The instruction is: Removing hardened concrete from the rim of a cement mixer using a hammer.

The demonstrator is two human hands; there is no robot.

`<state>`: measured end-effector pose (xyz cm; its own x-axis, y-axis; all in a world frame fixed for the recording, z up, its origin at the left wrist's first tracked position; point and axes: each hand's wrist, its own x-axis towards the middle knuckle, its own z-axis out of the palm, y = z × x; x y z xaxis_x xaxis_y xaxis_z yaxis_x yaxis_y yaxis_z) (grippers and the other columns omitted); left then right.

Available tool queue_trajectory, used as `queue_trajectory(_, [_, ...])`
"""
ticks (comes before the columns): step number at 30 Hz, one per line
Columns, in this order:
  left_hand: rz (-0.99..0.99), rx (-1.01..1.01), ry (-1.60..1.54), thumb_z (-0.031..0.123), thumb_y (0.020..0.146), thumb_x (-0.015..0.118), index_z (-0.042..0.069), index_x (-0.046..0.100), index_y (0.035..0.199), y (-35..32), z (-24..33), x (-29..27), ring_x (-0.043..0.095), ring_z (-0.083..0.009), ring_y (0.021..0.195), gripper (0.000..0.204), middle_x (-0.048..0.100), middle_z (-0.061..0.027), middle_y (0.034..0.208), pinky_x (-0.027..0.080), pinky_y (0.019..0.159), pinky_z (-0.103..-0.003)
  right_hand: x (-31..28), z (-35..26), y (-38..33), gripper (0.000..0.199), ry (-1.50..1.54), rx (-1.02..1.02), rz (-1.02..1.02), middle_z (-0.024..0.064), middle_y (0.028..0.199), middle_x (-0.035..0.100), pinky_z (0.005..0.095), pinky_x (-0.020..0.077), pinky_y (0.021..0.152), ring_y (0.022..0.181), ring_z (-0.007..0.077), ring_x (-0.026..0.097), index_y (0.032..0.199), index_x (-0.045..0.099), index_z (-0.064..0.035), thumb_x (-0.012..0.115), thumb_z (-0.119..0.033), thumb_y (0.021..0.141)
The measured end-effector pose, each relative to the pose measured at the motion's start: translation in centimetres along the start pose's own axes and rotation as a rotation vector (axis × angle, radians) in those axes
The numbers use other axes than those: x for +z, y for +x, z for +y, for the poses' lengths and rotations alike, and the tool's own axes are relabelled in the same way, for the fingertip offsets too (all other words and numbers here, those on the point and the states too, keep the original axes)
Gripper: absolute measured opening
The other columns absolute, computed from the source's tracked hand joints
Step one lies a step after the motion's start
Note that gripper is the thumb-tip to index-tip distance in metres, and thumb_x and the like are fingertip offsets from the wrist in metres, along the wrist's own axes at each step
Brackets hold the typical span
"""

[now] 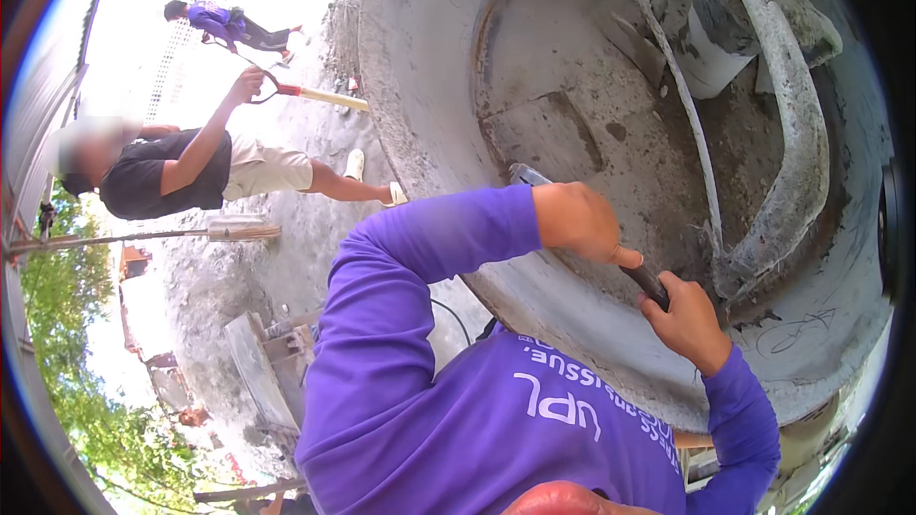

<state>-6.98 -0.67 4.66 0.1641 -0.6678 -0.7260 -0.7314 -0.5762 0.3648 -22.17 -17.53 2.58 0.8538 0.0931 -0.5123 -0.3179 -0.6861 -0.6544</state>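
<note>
Hands in purple sleeves, both clamped on one dark tool handle (641, 277) at centre frame, just over the lower rim of a big grey concrete mixer drum (420, 57). Left hand (580, 221) closed in a fist round the upper stretch of the handle, thumb laid out toward the right, knuckles up. Right hand (682, 317) curled shut round the lower end, just beside and below the left, fingers wrapped tight, wrist bent up from the lower right. Handle slanting from upper left to lower right, its far end a pale grey piece (527, 175) showing above the left wrist, lying against the drum's inner face. What kind of tool: cannot tell.

Inside the drum, upper right of the frame: a curved mixing blade (797, 133) crusted with dried cement, a thin bent bar (689, 124) beside it, and a flat patch plate (544, 133) on the back wall. Scrawled dark marks on the rim at lower right, too small to read.

Purple long-sleeved shirt (496, 420) with white print filling the lower centre.

Left of the frame, well apart from the drum: another person in a black top and pale shorts (191, 167), bent over, one arm raised to the red grip of a wooden-shafted shovel (320, 95). Farther off at upper left, a second person in a blue-purple top (215, 21). Grey sandy ground (277, 257) between them and the drum. Long-handled tool (143, 234) lying across the left middle. Green trees (67, 324) along the lower left rim.
</note>
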Motion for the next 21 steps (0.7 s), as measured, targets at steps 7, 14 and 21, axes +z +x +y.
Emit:
queue_trajectory(7, [0.123,0.065,0.047,0.064,0.090,0.034,0.000,0.063,0.065,-0.21,-0.46,-0.22,0.062,-0.0348,0.070,0.075,0.060,-0.0156,0.063,0.049,0.066,-0.044,0.08,0.29,0.15,0.031,0.045,-0.017,0.030,0.0208,0.056,0.053,0.0450,0.0396,0.051,0.052,0.0395,0.054,0.072,0.051,0.0004,0.065,-0.025,0.081])
queue_trajectory(14, [0.091,0.029,0.005,0.065,0.090,0.035,-0.002,0.064,0.067,-0.60,-0.18,-0.17,0.062,-0.0361,0.072,0.077,0.061,-0.0168,0.067,0.049,0.068,-0.045,-0.18,-0.28,-0.06,0.030,0.014,-0.025,0.019,0.0208,0.056,0.053,0.0449,0.0395,0.051,0.053,0.0396,0.054,0.073,0.051,-0.0001,0.066,-0.025,0.081])
queue_trajectory(21, [0.092,0.024,0.014,0.065,0.090,0.036,-0.002,0.065,0.070,-1.05,-0.14,-0.47,0.062,-0.0373,0.074,0.076,0.062,-0.0179,0.069,0.049,0.069,-0.046,-0.23,-0.32,-0.03,0.029,0.019,-0.023,0.026,0.0207,0.056,0.053,0.0446,0.0395,0.051,0.052,0.0394,0.054,0.074,0.052,-0.0002,0.066,-0.025,0.081])
